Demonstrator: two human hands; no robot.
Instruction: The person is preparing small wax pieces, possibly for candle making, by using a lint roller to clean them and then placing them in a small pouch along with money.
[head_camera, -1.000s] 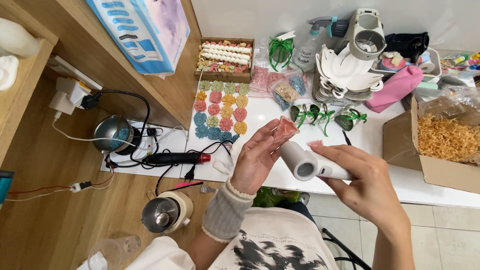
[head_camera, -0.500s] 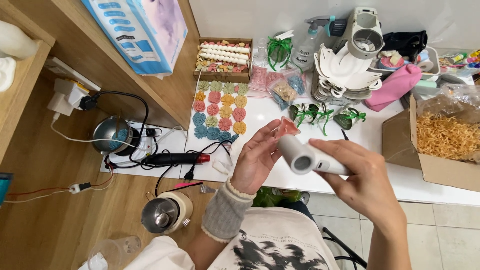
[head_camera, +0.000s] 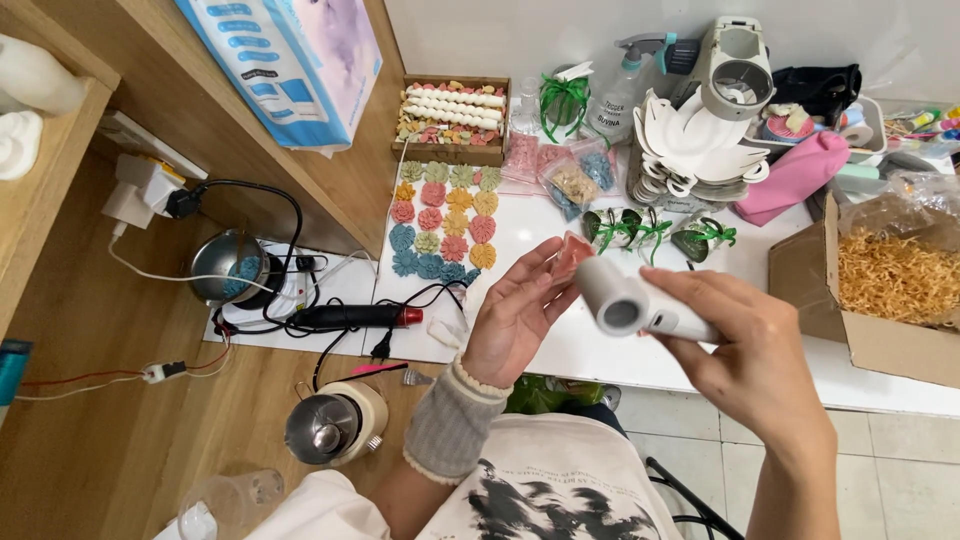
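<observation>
My left hand (head_camera: 517, 312) holds a small pink flower-shaped piece (head_camera: 573, 250) at its fingertips, palm turned up. My right hand (head_camera: 752, 350) grips a white tube-shaped handheld tool (head_camera: 632, 301), whose round end sits just right of the pink piece. Both hands hover above the white table (head_camera: 560, 350) near its front edge.
Rows of coloured flower-shaped pieces (head_camera: 443, 222) lie on the table, with a wooden tray (head_camera: 452, 120) of more behind. A black and red tool (head_camera: 352, 317), a metal pot (head_camera: 227, 266), stacked white dishes (head_camera: 690, 150), green-ribboned packets (head_camera: 645, 228) and a cardboard box of straw (head_camera: 885, 285) surround them.
The right hand has turned the white tool so its round end faces the camera more. The left hand keeps the pink piece almost still.
</observation>
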